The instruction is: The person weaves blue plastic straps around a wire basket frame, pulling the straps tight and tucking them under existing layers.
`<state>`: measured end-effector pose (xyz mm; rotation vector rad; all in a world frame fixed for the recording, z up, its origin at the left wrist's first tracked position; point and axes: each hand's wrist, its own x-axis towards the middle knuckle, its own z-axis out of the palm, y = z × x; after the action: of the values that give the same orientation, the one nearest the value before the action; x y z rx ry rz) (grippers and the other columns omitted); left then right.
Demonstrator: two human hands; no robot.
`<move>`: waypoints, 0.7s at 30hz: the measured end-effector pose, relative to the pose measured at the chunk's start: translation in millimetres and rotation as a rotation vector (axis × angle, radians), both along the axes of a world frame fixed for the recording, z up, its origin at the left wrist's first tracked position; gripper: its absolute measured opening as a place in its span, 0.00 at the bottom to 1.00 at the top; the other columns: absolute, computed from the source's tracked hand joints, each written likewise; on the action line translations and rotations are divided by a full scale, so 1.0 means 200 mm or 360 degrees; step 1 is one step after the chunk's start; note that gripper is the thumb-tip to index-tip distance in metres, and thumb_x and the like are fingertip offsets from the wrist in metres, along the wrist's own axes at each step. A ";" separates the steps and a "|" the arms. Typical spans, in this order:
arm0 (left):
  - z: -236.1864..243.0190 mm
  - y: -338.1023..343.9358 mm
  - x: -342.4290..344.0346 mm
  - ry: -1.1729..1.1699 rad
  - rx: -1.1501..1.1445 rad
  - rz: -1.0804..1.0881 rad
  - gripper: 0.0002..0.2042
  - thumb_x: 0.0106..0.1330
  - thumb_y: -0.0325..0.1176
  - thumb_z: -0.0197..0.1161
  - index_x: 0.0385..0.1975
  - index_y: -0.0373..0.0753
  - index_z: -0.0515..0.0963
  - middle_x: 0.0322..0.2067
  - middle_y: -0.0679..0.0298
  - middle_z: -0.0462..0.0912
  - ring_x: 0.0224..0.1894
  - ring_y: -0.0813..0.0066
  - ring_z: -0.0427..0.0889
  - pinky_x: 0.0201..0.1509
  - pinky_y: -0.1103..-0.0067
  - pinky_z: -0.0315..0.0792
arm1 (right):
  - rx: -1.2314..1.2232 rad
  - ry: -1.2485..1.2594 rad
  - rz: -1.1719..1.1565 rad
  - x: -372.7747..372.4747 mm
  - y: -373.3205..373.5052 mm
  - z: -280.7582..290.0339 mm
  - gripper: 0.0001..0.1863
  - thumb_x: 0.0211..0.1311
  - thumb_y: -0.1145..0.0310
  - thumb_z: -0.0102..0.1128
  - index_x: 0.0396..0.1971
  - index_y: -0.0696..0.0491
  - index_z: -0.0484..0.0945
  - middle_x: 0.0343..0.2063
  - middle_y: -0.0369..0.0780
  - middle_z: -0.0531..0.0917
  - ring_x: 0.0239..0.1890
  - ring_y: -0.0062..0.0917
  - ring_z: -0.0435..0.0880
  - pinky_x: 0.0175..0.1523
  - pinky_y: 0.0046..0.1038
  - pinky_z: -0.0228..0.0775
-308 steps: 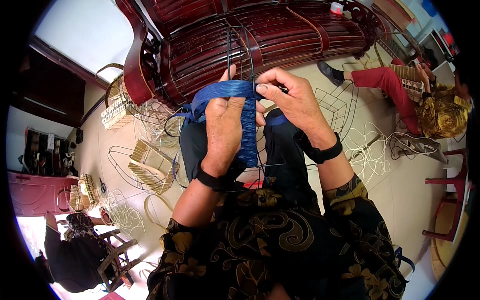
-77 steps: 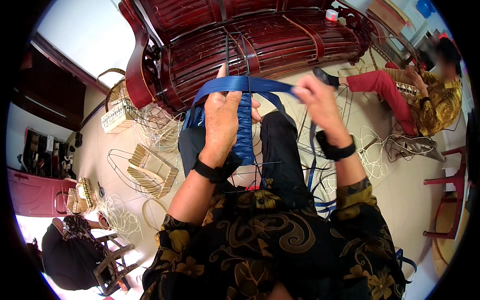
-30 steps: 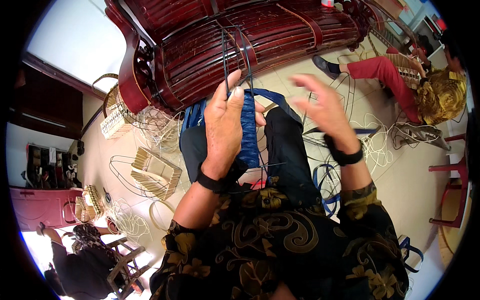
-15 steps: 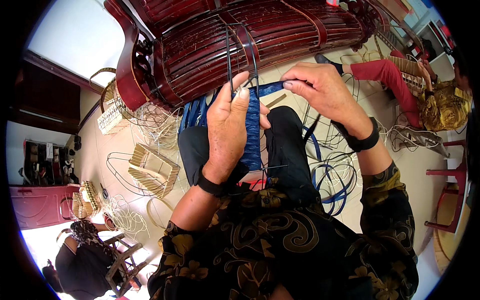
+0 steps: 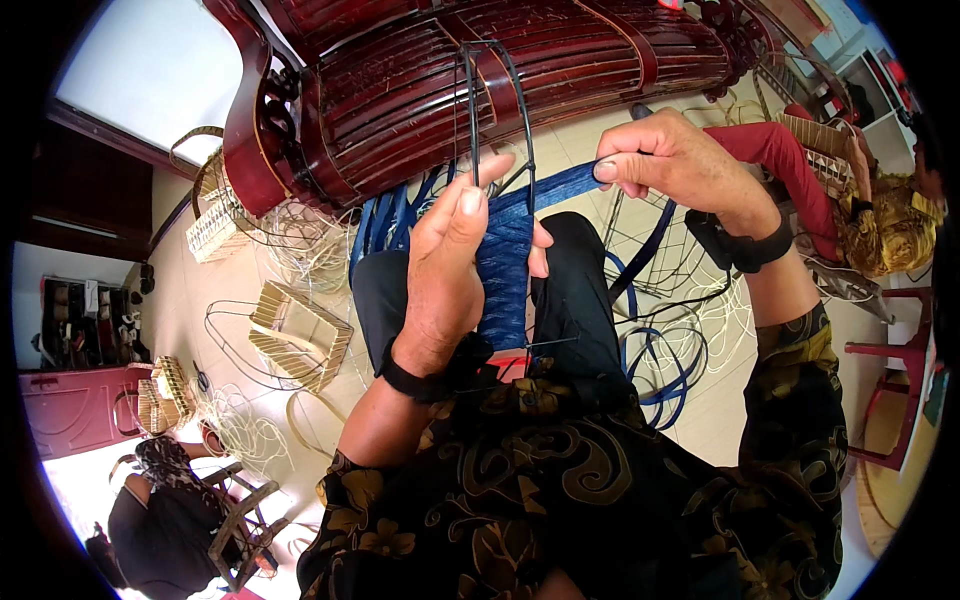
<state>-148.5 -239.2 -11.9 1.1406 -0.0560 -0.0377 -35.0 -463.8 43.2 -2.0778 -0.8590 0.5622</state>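
Upright between my knees is a black wire frame (image 5: 530, 130), its lower part covered with closely wound blue strip (image 5: 503, 280). My left hand (image 5: 440, 275) wraps round the wound part from the left; the thumb lies in front, and fingertips show past the right edge. My right hand (image 5: 685, 170), up and to the right, pinches a flat blue strip (image 5: 565, 187) between thumb and fingers. That strip stretches tight from the frame's right side to the pinch, and its loose tail (image 5: 645, 250) hangs below the hand. The fingers behind the frame are partly hidden.
A dark red slatted bench (image 5: 480, 90) stands ahead. Blue strips (image 5: 385, 225) hang left of the frame, and more lie coiled (image 5: 665, 370) on the right floor. A half-woven basket (image 5: 300, 335) and pale cane lie left. Two other people sit nearby, lower left and right.
My right hand has drawn away to the right, so a longer stretch of blue strip shows. The frame has shifted slightly right at its top. My left hand keeps its hold.
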 end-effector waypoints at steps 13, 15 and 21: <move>-0.05 0.01 0.00 0.0049 -0.0201 -0.0011 0.13 0.75 0.34 0.47 0.47 0.29 0.70 0.33 0.48 0.83 0.31 0.63 0.85 0.40 0.72 0.79 | 0.0037 0.0100 -0.0145 -0.06 -0.03 0.02 0.16 0.69 0.59 0.58 0.26 0.55 0.80 0.15 0.30 0.73 0.21 0.12 0.70 0.28 0.19 0.61; -0.05 -0.01 -0.02 -0.0006 -0.0105 0.0080 0.10 0.75 0.31 0.47 0.43 0.31 0.71 0.33 0.50 0.83 0.31 0.65 0.85 0.39 0.75 0.79 | 0.0025 0.0068 -0.0131 -0.05 -0.03 0.02 0.15 0.69 0.60 0.58 0.27 0.55 0.80 0.17 0.30 0.74 0.22 0.12 0.71 0.29 0.19 0.63; -0.04 -0.01 -0.01 -0.0015 0.0126 0.0192 0.10 0.76 0.33 0.48 0.39 0.32 0.73 0.32 0.53 0.84 0.30 0.69 0.85 0.38 0.77 0.79 | 0.0027 0.0008 -0.0173 -0.06 0.06 0.00 0.11 0.66 0.64 0.62 0.30 0.57 0.81 0.21 0.31 0.78 0.26 0.12 0.77 0.32 0.18 0.68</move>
<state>-151.0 -242.0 -20.7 1.2216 0.0064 0.0734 -47.9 -452.0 43.4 -2.0922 -0.7405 0.4999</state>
